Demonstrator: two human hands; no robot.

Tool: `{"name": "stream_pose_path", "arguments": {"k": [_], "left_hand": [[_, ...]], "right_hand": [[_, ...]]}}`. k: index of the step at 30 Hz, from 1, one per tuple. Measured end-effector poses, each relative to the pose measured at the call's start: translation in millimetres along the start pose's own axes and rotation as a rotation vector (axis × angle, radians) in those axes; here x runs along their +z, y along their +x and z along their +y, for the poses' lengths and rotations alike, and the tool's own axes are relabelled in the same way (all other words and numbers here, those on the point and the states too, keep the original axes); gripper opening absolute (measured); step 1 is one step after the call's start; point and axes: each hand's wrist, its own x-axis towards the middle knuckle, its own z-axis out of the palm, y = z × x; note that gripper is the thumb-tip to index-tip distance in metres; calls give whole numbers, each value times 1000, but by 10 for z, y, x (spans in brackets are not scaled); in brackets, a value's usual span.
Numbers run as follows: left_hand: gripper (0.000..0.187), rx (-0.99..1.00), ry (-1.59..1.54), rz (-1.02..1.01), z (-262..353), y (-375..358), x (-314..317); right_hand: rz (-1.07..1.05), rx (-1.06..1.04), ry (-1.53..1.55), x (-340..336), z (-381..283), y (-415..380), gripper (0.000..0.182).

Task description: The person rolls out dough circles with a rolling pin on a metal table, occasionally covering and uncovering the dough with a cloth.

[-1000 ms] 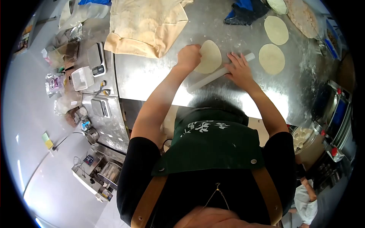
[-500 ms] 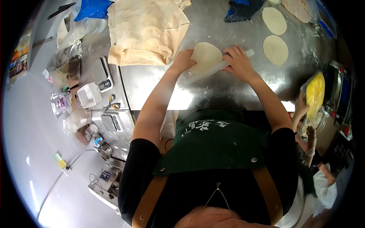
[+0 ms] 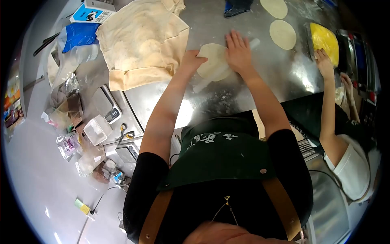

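A thin round of dough (image 3: 209, 61) lies on the steel table in front of me. My left hand (image 3: 192, 63) is at its left edge, thumb on top and fingers curled, pinching the rim. Across the dough's right part runs a pale rolling pin (image 3: 202, 85), slanted and blurred by motion. My right hand (image 3: 239, 55) presses on the pin with its palm, fingers stretched out flat and pointing away from me. Two more flat dough rounds, a nearer one (image 3: 283, 35) and a farther one (image 3: 274, 7), rest at the upper right.
A cream cloth (image 3: 142, 44) covers lumpy shapes at left. Beyond my left arm are a scale (image 3: 107, 105), a plastic tub (image 3: 97, 129), scissors (image 3: 125, 133) and a milk carton (image 3: 92, 13). At right, a co-worker's hand (image 3: 323, 63) touches a yellow bag (image 3: 325, 40).
My right hand has flattened and rolled the pin over more of the dough. The view has shifted. The co-worker has reached forward, and the yellow bag now lies on the table.
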Motion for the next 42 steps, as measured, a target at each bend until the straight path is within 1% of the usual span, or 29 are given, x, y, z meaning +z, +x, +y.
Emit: {"name": "stream_pose_path", "arguments": {"k": [2, 3, 4, 5, 6, 7, 8, 9, 10, 11, 13, 16, 19, 22, 25, 28, 31, 34, 37, 42], "left_hand": [[30, 8, 35, -32, 53, -128, -60], [31, 49, 54, -66, 144, -123, -84], [37, 78, 177, -13, -46, -67, -91], [45, 3, 334, -39, 73, -91, -73], [51, 160, 558, 4, -190, 84, -49], [54, 27, 425, -10, -214, 176, -10], [53, 68, 482, 109, -519, 340, -32], [46, -21, 117, -79, -317, 261, -77], [38, 93, 72, -53, -449, 339, -88], [35, 165, 111, -6, -366, 256, -111], [37, 154, 155, 59, -236, 195, -60], [38, 149, 96, 79, -57, 87, -9], [34, 108, 157, 121, 57, -21, 36], [35, 89, 147, 155, 64, 15, 30], [38, 105, 52, 132, 23, 19, 38], [36, 73, -19, 129, 72, -31, 70], [36, 77, -102, 103, 76, -50, 79], [36, 62, -177, 97, 80, -72, 86], [34, 52, -224, 81, 21, -34, 64], [32, 39, -266, 92, -38, 6, 49]], "right_hand": [[32, 19, -40, 39, -74, 124, 49], [22, 15, -45, -11, -101, 87, 49], [30, 22, -79, -73, -80, 2, 48], [34, 20, 115, -115, -9, -161, 46], [323, -27, 214, 173, 180, -360, 45], [-149, 138, 163, -85, 149, -415, 43], [-217, 88, 257, -241, 195, -551, 49], [-178, 19, 226, -205, 229, -772, 57], [47, -145, 309, 94, 369, -1023, 63], [16, -272, 146, -53, 343, -1088, 56], [9, -369, 49, -341, 400, -1158, 40], [100, -415, -87, -375, 434, -1160, 24], [-74, -334, -139, -470, 371, -1196, 16], [-49, -229, -150, -544, 246, -1356, 19], [-196, -153, 20, -837, 146, -1683, 25], [-300, 156, 100, -585, 49, -2015, 30], [-278, 393, 300, -505, -29, -2260, 28], [-298, 626, 357, -538, -69, -2302, 25], [-226, 721, 382, -522, -72, -2228, 28], [-258, 672, 372, -643, -65, -2184, 31]]}}
